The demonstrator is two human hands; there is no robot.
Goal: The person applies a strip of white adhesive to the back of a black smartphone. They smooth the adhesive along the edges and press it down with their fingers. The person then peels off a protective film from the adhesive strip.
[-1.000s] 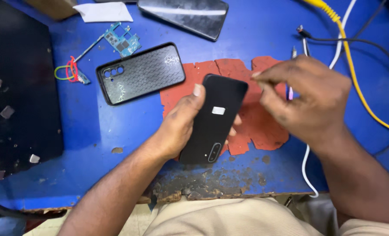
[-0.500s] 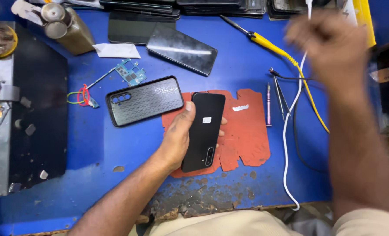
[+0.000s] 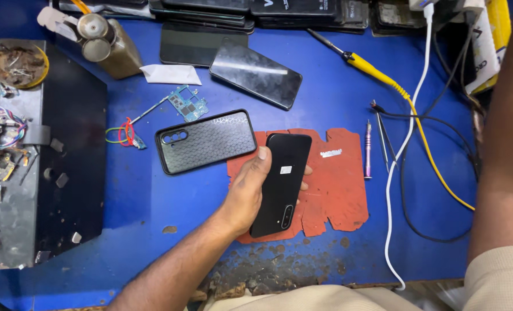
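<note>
left hand (image 3: 249, 193): grip clenched around the black smartphone (image 3: 282, 181), thumb on its left edge, fingertips (image 3: 306, 171) wrapping the right edge
right hand: out of frame; only the forearm (image 3: 501, 144) shows along the right side, reaching up past the top edge. Grip state: cannot tell
phone position: held just above the red mat (image 3: 337, 190), near the middle of the tabletop (image 3: 337, 86), tilted slightly clockwise from upright
phone look: back side up, glossy black, slim, rounded corners; small white sticker (image 3: 286, 170) mid-back; camera cutout (image 3: 287, 214) at the lower end, toward the person
mat: red, jagged edges, flat on the blue tabletop; small metal strip (image 3: 330, 153) lying on it, right of the phone
left of phone: black phone case (image 3: 206, 140) with honeycomb texture, camera holes at its left end, just beside the thumb, not touching
above case: small blue circuit board (image 3: 186, 104) with wires (image 3: 124, 136) running left
further back: second dark phone (image 3: 255, 75) lying at an angle; white paper scrap (image 3: 170, 74) beside it
right of mat: thin screwdriver (image 3: 367, 148), tweezers (image 3: 383, 135), white cable (image 3: 403, 144), yellow-handled tool (image 3: 377, 68)
left edge: black work pad (image 3: 75, 161) with loose parts
</note>
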